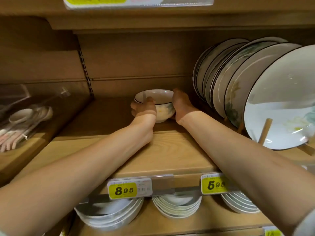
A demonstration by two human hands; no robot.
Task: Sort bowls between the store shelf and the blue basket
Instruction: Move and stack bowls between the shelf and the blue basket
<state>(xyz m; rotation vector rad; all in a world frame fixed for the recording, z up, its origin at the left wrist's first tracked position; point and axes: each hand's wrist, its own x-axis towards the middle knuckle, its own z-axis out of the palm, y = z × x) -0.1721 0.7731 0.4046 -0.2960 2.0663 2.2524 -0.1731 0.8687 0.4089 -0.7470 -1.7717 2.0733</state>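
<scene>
Both sets of fingers are curled around a small white ceramic bowl with a dark rim line: left hand wraps its left side, right hand cups its right. The bowl's way back on the light wooden store shelf, can't tell if it's actually resting on the board. Just to the right, a row of white dark-rimmed plates stands on edge. Yellow price tags line the shelf's front, with stacked white dishes below and a clear box of spoons off left.
</scene>
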